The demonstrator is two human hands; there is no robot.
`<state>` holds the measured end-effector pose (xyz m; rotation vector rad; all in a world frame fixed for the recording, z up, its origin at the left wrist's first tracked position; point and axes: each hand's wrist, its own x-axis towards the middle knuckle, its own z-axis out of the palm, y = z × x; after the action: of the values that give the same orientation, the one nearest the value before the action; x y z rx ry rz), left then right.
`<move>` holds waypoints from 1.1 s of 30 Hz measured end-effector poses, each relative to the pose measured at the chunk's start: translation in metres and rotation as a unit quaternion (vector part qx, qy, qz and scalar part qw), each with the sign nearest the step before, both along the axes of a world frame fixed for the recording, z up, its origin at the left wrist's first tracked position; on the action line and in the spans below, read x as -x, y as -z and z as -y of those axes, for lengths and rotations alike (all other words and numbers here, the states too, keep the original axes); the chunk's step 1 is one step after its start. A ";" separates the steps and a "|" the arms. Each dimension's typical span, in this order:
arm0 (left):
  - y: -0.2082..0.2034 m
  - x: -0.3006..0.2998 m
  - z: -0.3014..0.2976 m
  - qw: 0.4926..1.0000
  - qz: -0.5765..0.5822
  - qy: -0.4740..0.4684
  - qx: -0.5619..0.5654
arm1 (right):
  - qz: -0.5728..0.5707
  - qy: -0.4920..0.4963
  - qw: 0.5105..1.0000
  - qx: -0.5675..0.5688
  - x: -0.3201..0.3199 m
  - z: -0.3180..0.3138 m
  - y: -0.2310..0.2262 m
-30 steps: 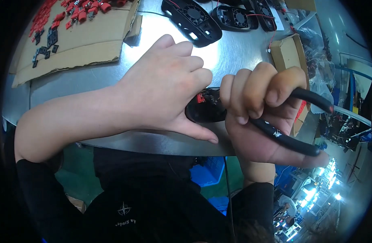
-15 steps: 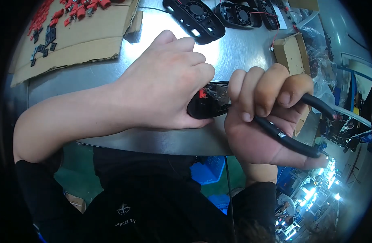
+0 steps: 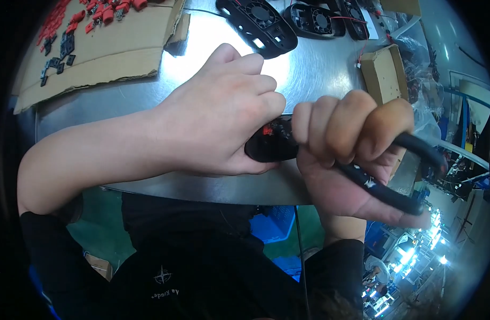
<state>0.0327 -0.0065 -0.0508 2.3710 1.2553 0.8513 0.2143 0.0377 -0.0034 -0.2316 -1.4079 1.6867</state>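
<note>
Above the near edge of the metal table, my left hand [image 3: 218,114] is closed around a black plastic housing [image 3: 267,151]. A small red part [image 3: 267,130] shows inside it. My right hand [image 3: 343,138] is wrapped around the black-coated handles of pliers [image 3: 381,189], whose handle ends spread apart to the right. The pliers' jaws are hidden behind my right fingers, beside the housing's right end. Whether the jaws grip anything, I cannot tell.
Cardboard [image 3: 109,61] at the far left bears several red parts [image 3: 107,12] and small black pieces [image 3: 54,64]. Black housings with fans [image 3: 261,15] lie at the back, with thin wires. To the right stands an open cardboard box [image 3: 381,72] near clear plastic bags [image 3: 423,80].
My left hand and the housing have come slightly nearer. My right hand has shifted a little left with the pliers, and its fingers and the handle ends are now blurred.
</note>
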 end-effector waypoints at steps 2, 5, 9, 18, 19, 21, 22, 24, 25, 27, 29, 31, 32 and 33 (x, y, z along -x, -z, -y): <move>-0.001 0.000 0.000 1.000 0.004 0.016 0.009 | 0.004 -0.099 0.995 -0.024 -0.008 -0.019 0.005; -0.003 0.001 0.001 0.999 0.006 0.046 0.023 | 0.015 -0.157 0.986 -0.052 -0.014 -0.014 0.004; -0.002 0.001 0.001 0.996 0.014 0.090 0.015 | 0.050 -0.094 0.994 -0.011 -0.020 -0.006 0.003; -0.003 -0.004 0.006 0.999 -0.022 0.011 -0.044 | -0.025 -0.120 0.992 -0.011 -0.023 -0.013 -0.006; -0.002 -0.005 0.005 0.999 -0.022 0.015 -0.048 | -0.046 -0.129 0.991 -0.009 -0.025 -0.020 -0.016; -0.003 -0.004 0.004 0.998 -0.034 0.007 -0.053 | -0.106 -0.157 0.982 -0.012 -0.025 -0.030 -0.015; -0.003 -0.004 0.004 0.998 -0.038 0.007 -0.054 | -0.100 -0.138 0.985 0.006 -0.026 -0.030 -0.014; -0.005 -0.003 0.002 0.998 -0.024 0.009 -0.060 | -0.081 -0.100 0.990 0.053 -0.024 -0.022 -0.018; -0.007 -0.001 0.001 0.997 -0.028 0.011 -0.064 | -0.072 -0.097 0.992 0.040 -0.021 -0.022 -0.018; -0.014 0.006 0.004 0.997 -0.047 0.012 -0.060 | -0.059 -0.097 0.993 0.017 -0.015 -0.023 -0.015; -0.018 0.009 0.005 0.995 -0.065 0.014 -0.069 | -0.082 -0.106 0.991 0.004 -0.014 -0.036 -0.012; -0.017 0.007 0.003 0.995 -0.070 0.030 -0.071 | -0.133 -0.062 0.987 0.071 -0.021 -0.053 -0.012; -0.018 0.004 0.001 0.994 -0.074 0.037 -0.068 | -0.141 -0.030 0.983 0.110 -0.033 -0.067 -0.010; -0.019 0.003 0.001 0.992 -0.091 0.021 -0.082 | -0.169 0.002 0.969 0.178 -0.042 -0.081 -0.007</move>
<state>0.0292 -0.0078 -0.0320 2.6470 1.2407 0.7666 0.2560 0.1187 0.0037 -0.1351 -0.8512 1.8659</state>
